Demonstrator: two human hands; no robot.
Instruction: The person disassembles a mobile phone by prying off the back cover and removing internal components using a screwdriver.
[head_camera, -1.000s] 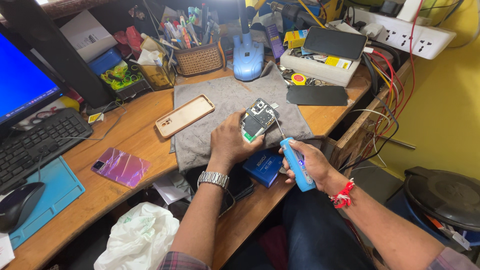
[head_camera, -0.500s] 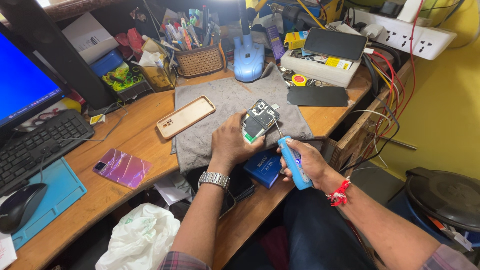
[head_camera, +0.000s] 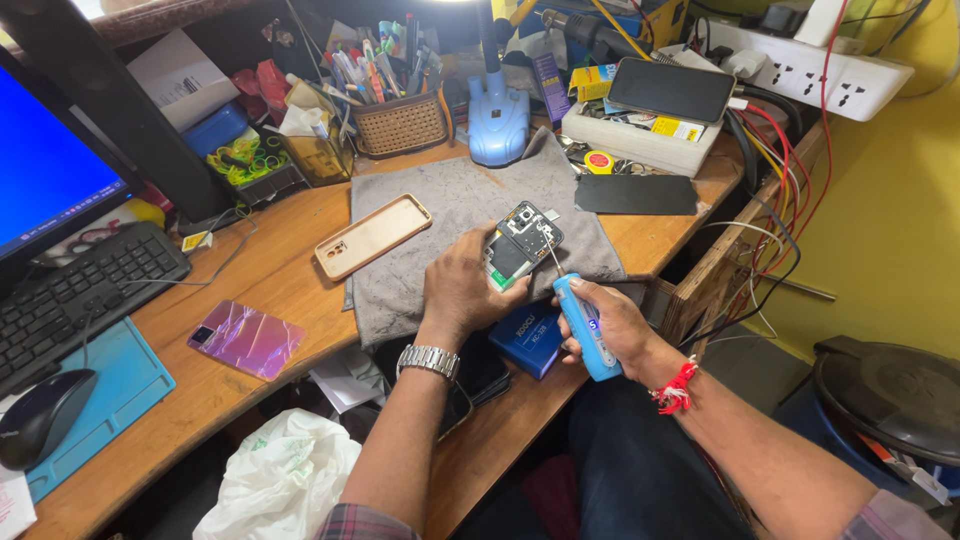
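The opened phone (head_camera: 520, 245) with its back off lies on the grey cloth (head_camera: 450, 215), near the desk's front edge. The left hand (head_camera: 462, 290) clasps its near end, fingers curled. The right hand (head_camera: 610, 325) wraps a blue screwdriver (head_camera: 585, 325), tip touching the phone. A tan phone case (head_camera: 372, 236) lies left.

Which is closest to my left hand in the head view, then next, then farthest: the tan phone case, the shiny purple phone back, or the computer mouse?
From the left hand:
1. Tan phone case, just to its left on the grey cloth.
2. Purple phone back, farther left on the bare wooden desk.
3. Computer mouse, at the far left edge on the blue mat.
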